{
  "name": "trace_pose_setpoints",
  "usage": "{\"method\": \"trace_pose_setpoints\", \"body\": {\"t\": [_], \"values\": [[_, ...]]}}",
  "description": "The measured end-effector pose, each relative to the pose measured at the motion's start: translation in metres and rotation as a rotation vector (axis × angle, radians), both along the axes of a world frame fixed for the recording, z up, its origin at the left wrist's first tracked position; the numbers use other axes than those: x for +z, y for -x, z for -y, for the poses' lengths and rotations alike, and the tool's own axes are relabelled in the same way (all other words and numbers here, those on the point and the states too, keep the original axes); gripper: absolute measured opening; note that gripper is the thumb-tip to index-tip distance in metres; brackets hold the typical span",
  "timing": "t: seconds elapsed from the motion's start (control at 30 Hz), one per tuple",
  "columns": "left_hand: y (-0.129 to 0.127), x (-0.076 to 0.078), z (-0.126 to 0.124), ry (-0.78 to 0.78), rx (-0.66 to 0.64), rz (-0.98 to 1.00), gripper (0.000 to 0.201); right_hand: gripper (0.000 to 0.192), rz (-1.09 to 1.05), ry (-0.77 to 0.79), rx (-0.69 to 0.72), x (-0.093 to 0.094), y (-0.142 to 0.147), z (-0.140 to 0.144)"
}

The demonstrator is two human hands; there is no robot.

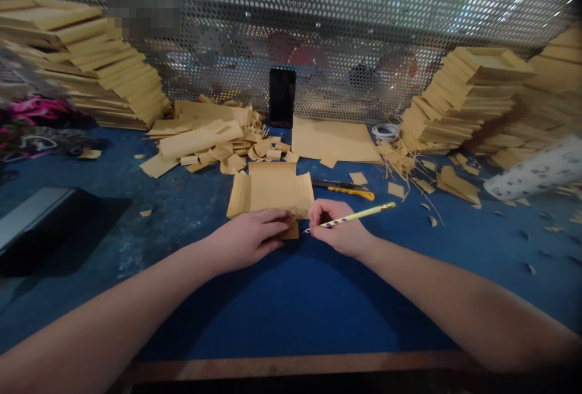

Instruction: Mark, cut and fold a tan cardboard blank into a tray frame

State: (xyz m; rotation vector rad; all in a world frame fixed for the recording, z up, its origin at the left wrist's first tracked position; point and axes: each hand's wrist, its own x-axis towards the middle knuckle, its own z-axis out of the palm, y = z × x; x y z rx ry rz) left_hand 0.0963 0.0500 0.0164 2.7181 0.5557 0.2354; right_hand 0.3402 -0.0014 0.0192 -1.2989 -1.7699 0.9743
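A brown cardboard piece with folded-up side flaps (271,189) lies on the blue table top (291,303) in front of me. My left hand (248,237) presses on its near edge, fingers over a small cardboard tab. My right hand (337,227) grips a yellow pencil with purple dots (352,216), its tip pointing left toward that tab, close to my left fingertips.
A yellow utility knife (350,189) lies just behind my right hand. Cardboard scraps (213,139) and a flat sheet (334,140) lie further back. Tall stacks of folded cardboard stand at left (100,73) and right (473,97). A black phone (282,97) leans on the perforated metal screen. Tape roll (386,132).
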Motion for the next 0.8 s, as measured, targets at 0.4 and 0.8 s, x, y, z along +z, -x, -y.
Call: {"method": "trace_pose_setpoints", "body": {"t": [0.4,0.8], "values": [[-0.0009,0.0018,-0.0004,-0.003,-0.034,0.044,0.031,0.015,-0.011,0.006,0.008,0.0006,0.0004,0.0003],[-0.0016,0.0024,-0.0008,0.012,-0.021,0.022,0.033,0.013,0.020,-0.001,-0.003,-0.0005,0.0009,-0.0004]]}}
